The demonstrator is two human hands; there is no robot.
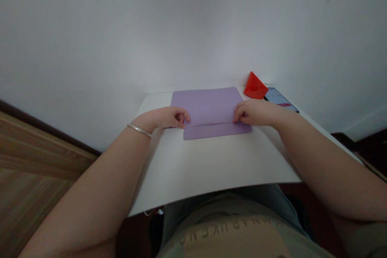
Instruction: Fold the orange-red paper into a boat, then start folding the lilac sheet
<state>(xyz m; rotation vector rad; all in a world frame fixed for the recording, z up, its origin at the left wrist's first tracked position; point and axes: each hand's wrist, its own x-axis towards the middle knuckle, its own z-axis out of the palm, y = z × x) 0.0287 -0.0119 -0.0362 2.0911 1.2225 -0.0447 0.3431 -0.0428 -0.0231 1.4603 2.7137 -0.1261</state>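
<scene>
Looking down, my left hand and my right hand, well apart, pinch the folded edge of the purple paper, pressing evenly, flat on the white counter, with a red paper shape just beyond.

The sheet lay on the surface, with the left hand at its left side and the right hand at its right. Behind the sheet's right corner sat a folded paper, a phone just beside it on the right, both near the wall.
</scene>
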